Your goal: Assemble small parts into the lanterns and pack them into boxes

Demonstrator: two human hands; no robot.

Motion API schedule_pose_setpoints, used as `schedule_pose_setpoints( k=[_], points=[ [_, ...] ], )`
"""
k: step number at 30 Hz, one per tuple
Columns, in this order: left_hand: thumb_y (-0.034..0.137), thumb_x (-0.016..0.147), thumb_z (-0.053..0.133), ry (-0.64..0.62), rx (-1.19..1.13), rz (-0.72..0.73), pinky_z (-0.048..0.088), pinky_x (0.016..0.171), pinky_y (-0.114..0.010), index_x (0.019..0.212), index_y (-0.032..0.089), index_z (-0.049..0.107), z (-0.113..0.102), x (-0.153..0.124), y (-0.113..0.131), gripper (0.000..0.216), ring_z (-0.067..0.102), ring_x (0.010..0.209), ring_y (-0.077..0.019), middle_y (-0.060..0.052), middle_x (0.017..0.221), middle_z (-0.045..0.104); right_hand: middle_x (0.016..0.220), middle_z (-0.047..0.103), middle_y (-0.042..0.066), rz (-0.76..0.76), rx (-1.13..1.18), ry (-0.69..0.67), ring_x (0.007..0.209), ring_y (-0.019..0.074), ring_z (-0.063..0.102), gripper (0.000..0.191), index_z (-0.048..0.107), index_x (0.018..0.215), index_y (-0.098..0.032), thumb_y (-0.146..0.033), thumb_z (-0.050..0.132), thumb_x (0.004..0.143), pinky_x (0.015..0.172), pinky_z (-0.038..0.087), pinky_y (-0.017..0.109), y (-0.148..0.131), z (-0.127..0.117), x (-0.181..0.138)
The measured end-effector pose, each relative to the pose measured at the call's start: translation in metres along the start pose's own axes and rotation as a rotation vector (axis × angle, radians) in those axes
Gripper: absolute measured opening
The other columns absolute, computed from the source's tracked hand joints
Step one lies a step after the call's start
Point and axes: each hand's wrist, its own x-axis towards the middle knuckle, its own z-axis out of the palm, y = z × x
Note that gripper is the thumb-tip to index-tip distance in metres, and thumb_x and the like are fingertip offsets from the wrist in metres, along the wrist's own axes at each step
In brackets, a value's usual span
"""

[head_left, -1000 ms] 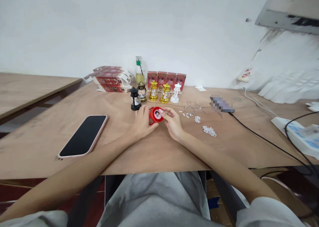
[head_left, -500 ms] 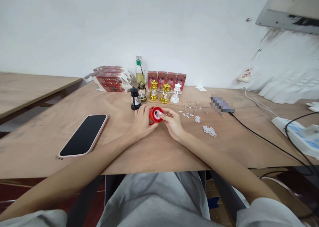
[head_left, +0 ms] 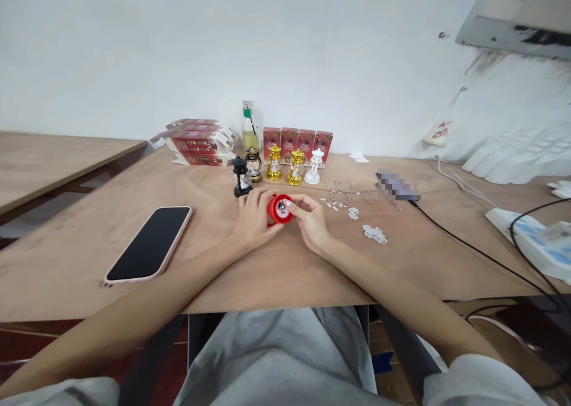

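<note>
A small red lantern [head_left: 273, 211] is held just above the table, its round underside facing me. Inside the red rim I see a pale disc with a small dark and metallic part, too small to make out. My left hand [head_left: 253, 220] is closed around the lantern's left side. My right hand [head_left: 312, 223] grips its right edge, with the thumb over the recessed underside. Beyond my left hand stands a black lantern [head_left: 241, 177]. Next to it are a dark bronze lantern [head_left: 253, 165], two gold lanterns [head_left: 274, 163] and a white lantern [head_left: 314, 167], all upright.
Red printed boxes [head_left: 289, 141] line the wall, beside a bottle [head_left: 250, 134] and stacked flat cartons [head_left: 200, 144]. At left lies a phone [head_left: 150, 244]. White tabs [head_left: 375, 234] and metal wire pieces [head_left: 345, 191] lie right, near a cabled device [head_left: 397, 186] and a power strip [head_left: 530, 239].
My right thumb has shifted slightly upward on the lantern's underside, showing more of the pale disc. Both hands keep their hold in nearly the same place.
</note>
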Motion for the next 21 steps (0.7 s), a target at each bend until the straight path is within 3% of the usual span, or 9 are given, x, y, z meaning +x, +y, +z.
schedule_pose_setpoints(
  k=[7,12,17,21],
  points=[
    [0.041,0.077,0.058,-0.038,0.005,-0.008,0.035,0.089,-0.046,0.122,0.015,0.042,-0.002,-0.001,0.003,0.054,0.049,0.114,-0.0337,-0.017,0.119,0.053,0.081,0.067,0.001,-0.041,-0.036,-0.030,0.081,0.0167,0.060,0.031,0.064,0.078,-0.022,-0.035,0.079,0.054,0.079,0.050,0.032,0.003,-0.002,0.000],
    [0.036,0.074,0.060,0.016,-0.034,-0.034,0.036,0.088,-0.043,0.122,0.015,0.040,0.001,-0.001,0.006,0.056,0.050,0.113,-0.0306,-0.015,0.117,0.055,0.088,0.066,0.001,-0.023,-0.016,-0.058,0.086,0.0168,0.060,0.028,0.061,0.083,-0.023,-0.041,0.071,0.064,0.084,0.049,0.032,0.008,0.002,-0.001],
    [0.033,0.074,0.059,0.069,-0.037,-0.112,0.035,0.090,-0.043,0.123,0.017,0.039,0.002,0.000,0.018,0.055,0.049,0.115,-0.0301,-0.014,0.120,0.054,0.092,0.063,0.001,-0.073,-0.084,0.045,0.093,0.0159,0.058,0.027,0.057,0.089,-0.024,-0.048,0.055,0.079,0.089,0.047,0.030,0.018,0.014,-0.009],
    [0.032,0.075,0.058,0.082,-0.032,-0.161,0.035,0.089,-0.044,0.123,0.016,0.039,0.004,-0.002,0.024,0.055,0.048,0.116,-0.0306,-0.015,0.121,0.053,0.095,0.061,0.002,-0.102,-0.099,0.146,0.093,0.0160,0.058,0.027,0.053,0.094,-0.024,-0.048,0.051,0.082,0.088,0.048,0.031,0.028,0.023,-0.015]
  ],
)
